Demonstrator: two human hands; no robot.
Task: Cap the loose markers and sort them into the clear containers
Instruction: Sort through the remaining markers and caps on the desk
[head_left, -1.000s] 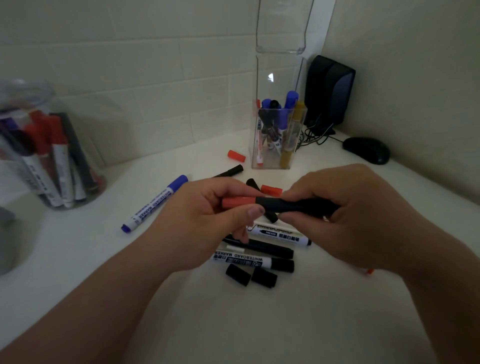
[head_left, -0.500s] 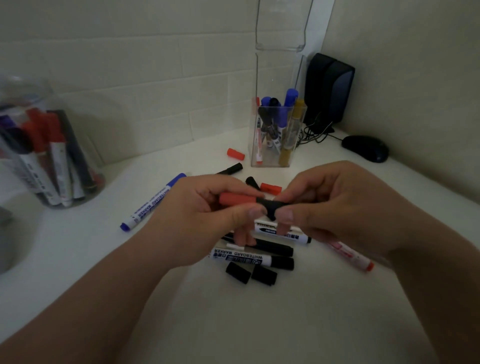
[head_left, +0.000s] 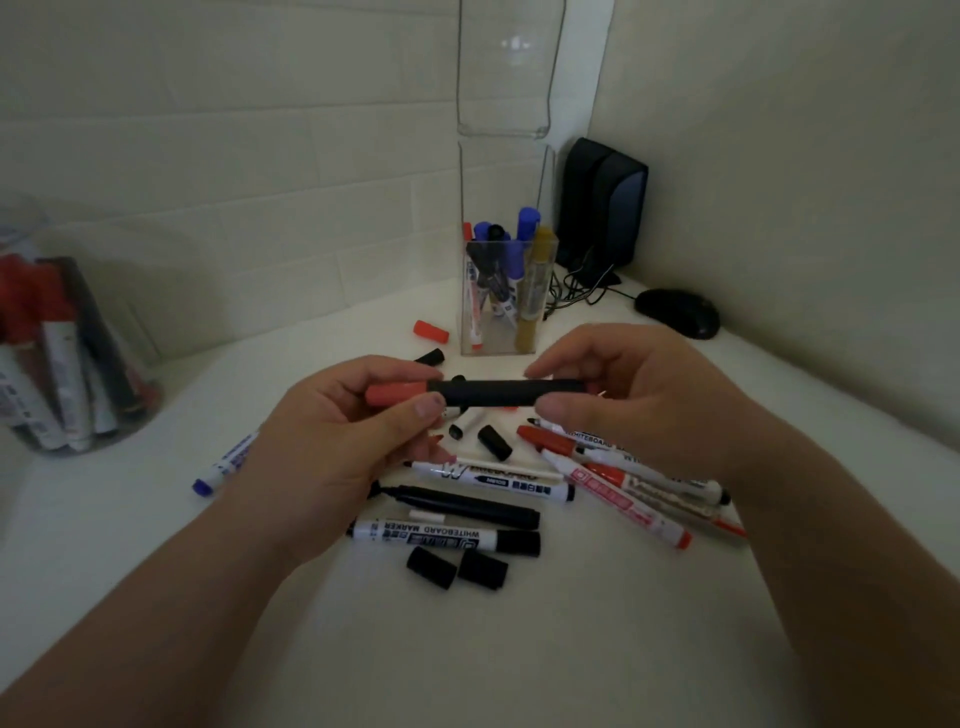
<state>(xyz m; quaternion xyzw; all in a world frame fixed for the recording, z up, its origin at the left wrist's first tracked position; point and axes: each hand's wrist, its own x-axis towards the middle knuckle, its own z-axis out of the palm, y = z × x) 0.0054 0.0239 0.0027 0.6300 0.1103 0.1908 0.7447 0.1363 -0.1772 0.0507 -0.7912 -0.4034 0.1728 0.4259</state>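
Right hand slid outward along black marker, pinching it | left hand pinches red cap, seemingly seated

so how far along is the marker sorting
Partly done. Some markers already stand in the square container and the jar. In hand: the left grip pinches the red cap on a black marker, and the right grip pinches its barrel. Left: the pile on the table, several uncapped, plus loose black caps.
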